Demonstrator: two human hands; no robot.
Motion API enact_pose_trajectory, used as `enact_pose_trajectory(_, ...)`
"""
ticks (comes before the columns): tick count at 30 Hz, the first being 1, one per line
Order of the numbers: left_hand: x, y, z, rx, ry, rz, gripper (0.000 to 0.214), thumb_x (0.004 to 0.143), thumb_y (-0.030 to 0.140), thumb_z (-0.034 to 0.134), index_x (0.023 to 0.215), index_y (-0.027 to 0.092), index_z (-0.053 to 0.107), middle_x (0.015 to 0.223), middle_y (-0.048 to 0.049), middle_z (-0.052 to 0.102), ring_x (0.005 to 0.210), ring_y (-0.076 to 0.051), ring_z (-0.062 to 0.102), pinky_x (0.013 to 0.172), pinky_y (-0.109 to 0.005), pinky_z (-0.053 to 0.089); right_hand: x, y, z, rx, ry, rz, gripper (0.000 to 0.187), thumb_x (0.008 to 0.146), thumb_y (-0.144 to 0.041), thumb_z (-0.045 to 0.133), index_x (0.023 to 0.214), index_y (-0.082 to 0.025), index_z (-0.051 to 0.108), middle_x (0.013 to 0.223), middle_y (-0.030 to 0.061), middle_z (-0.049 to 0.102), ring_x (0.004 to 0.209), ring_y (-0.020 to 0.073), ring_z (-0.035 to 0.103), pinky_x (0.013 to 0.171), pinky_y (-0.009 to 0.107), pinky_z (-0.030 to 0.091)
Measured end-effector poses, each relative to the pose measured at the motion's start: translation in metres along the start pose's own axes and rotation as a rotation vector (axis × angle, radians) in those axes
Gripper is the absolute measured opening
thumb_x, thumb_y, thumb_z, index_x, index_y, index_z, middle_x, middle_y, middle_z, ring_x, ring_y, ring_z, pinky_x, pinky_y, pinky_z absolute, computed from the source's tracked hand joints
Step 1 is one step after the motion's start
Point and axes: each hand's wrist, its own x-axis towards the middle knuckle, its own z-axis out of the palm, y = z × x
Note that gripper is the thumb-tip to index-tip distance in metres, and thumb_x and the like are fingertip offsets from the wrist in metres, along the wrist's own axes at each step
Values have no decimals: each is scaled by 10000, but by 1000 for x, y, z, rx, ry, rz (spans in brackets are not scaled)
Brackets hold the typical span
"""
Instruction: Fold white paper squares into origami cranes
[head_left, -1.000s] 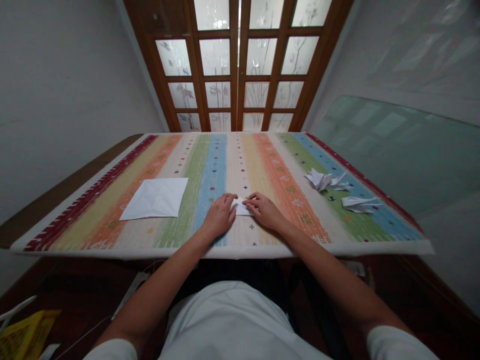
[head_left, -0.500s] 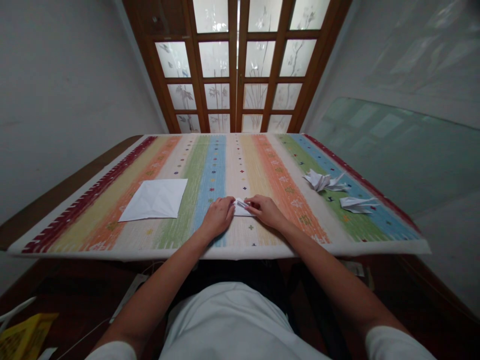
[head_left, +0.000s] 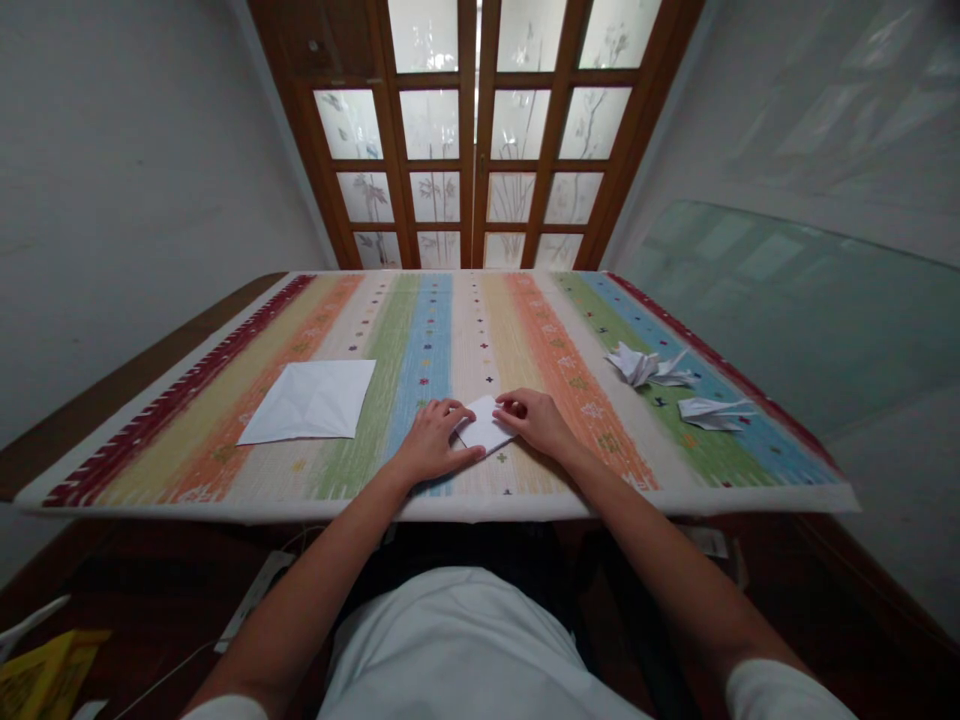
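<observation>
My workspace was a tabletop (head_left: 150,377) covered by a striped woven cloth (head_left: 465,320), set before a wooden double door with frosted glass panes (head_left: 472,150). A large glass sheet (head_left: 787,310) stood along the wall to my right, beyond the right edge of the tabletop. On the floor below the near-left corner lay a yellow packet (head_left: 52,675).

Three paper items lay on the cloth apart from my hands. A large creased white paper square (head_left: 307,402) lay flat toward the left edge, nearer the near edge than the far edge. Toward the right edge lay a crumpled folded paper figure (head_left: 637,365), and just nearer me lay a flatter folded paper figure (head_left: 712,412). The two figures were close together but did not appear to touch.

A small folded white paper (head_left: 484,425) lay flat near the near edge, about midway along it, tilted at an angle to the stripes. My left hand (head_left: 433,442) lay beside its left side, with the thumb at its lower-left edge. My right hand (head_left: 536,420) lay beside its right side, with the fingertips (head_left: 502,402) at its upper-right edge. The spacing between my hands was narrow. I cannot tell whether either hand was gripping the paper.
</observation>
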Motion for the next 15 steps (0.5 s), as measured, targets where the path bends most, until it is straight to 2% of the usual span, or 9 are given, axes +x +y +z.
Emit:
enact_pose_trajectory(2,-1,0,1,1,0,-5,326,984,438,717,1245,243,734,1344,-119,677,1260,-344,594,1130,-555,470,-1,0,-1,63,3,26,240,843,-236,830,1077,-181,832,892,64,788,729,179,674,736,310,545)
enact_pose_trajectory(4,-1,-1,3,6,16,-12,300,971,400,729,1227,244,729,1389,-124,659,1296,-349,575,1151,-563,460,-1,1,-2,134,6,47,290,797,-226,847,1082,-182,828,902,63,797,714,173,676,720,307,556)
enact_pose_trajectory(7,0,-3,6,2,30,0,404,892,362,812,1261,241,700,1460,-133,631,1351,-363,546,1182,-571,448,0,4,-2,273,-3,82,327,750,-252,864,1068,-188,818,919,69,805,714,175,694,697,308,571)
enact_pose_trajectory(9,0,-4,7,-14,22,13,455,886,348,814,1305,237,674,1455,-132,641,1352,-359,551,1188,-567,448,1,5,0,370,-20,113,357,721,-274,878,1061,-189,811,894,65,803,717,183,708,686,309,579)
enact_pose_trajectory(12,0,-4,6,-21,19,20,514,881,356,819,1352,241,649,1447,-130,648,1352,-360,557,1192,-568,448,2,7,0,401,-33,135,318,727,-284,863,1025,-187,812,831,56,795,715,189,716,684,307,578)
enact_pose_trajectory(15,0,-4,6,-15,22,18,543,871,376,832,1364,241,647,1456,-136,639,1366,-363,552,1192,-569,448,3,4,-2,291,-20,147,189,774,-248,809,950,-180,818,802,63,792,696,188,713,670,296,558)
